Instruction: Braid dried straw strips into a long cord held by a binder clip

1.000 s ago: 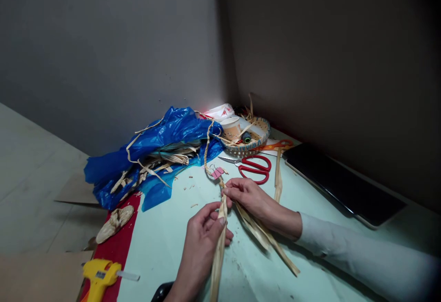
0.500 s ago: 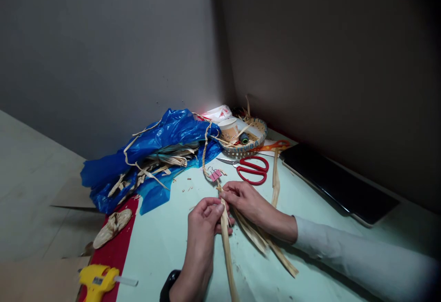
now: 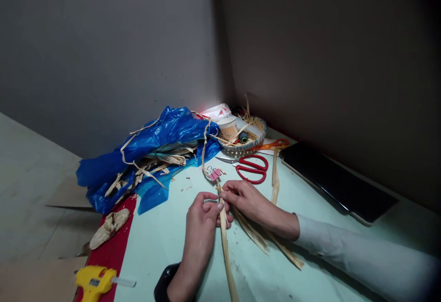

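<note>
My left hand (image 3: 203, 219) pinches a long dried straw strip (image 3: 225, 251) between thumb and fingers; the strip runs down toward the near edge of the view. Just above it, my right hand (image 3: 246, 201) is closed on the strip's upper end, close to the braid. A pink binder clip (image 3: 215, 174) grips the braided cord (image 3: 204, 150), which leads up toward the blue bag. More loose strips (image 3: 253, 233) trail out beneath my right hand and forearm. The exact spot where the strip meets the braid is partly covered by my fingers.
Red-handled scissors (image 3: 253, 168) lie beyond my right hand. Behind are a woven basket (image 3: 237, 150) with a paper cup (image 3: 228, 129) and a blue plastic bag (image 3: 186, 125) of straw. A black flat device (image 3: 330, 182) lies right; a yellow glue gun (image 3: 94, 281) and straw slipper (image 3: 110, 228) left.
My left hand has shifted slightly up and left, still pinching the strip. My right hand stays almost in place. The loose strip ends under my right arm have moved a little.
</note>
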The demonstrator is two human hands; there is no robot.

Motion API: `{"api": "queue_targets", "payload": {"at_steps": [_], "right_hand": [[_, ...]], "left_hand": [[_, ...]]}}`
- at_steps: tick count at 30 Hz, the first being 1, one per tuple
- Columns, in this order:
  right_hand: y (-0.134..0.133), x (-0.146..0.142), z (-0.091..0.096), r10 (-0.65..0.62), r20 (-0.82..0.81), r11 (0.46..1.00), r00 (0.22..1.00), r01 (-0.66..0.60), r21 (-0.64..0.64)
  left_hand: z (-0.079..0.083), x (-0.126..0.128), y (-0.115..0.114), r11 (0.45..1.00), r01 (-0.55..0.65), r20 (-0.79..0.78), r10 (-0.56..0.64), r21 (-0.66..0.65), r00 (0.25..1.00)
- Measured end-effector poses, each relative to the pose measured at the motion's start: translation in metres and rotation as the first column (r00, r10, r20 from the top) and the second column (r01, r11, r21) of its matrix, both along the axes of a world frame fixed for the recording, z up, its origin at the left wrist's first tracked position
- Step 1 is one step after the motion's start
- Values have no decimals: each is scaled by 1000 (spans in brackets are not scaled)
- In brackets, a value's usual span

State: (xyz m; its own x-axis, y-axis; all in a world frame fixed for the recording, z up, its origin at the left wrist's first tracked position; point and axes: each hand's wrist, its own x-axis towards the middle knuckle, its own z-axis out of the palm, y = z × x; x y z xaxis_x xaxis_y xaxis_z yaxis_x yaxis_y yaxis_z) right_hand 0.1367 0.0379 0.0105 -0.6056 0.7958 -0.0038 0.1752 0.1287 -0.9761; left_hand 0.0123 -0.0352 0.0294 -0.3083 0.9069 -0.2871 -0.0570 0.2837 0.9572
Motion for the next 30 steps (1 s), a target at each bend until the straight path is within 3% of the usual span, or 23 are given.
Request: {"api": "queue_targets", "payload": {"at_steps": [9, 14, 19, 26, 30], "right_hand": [[1, 0, -1, 53, -123, 987, 991, -71, -144], [7, 3, -1, 55, -27, 996, 998, -57, -65], [8, 0, -4, 46, -26, 991, 999, -49, -123], [9, -1, -3, 52, 45, 997, 998, -49, -52], [13, -3, -9, 60, 89, 998, 994, -61, 3]], "left_hand": [[-2, -3, 7, 996, 85, -169, -77, 41, 983], [-8, -8, 6, 995, 53, -250, -31, 80, 968], [-9, -6, 1, 994, 14, -388, 28, 105, 921], [-5, -6, -1, 1000, 11, -356, -18, -21, 934], [-2, -5, 2, 1000, 10, -474, -18, -19, 880]]}}
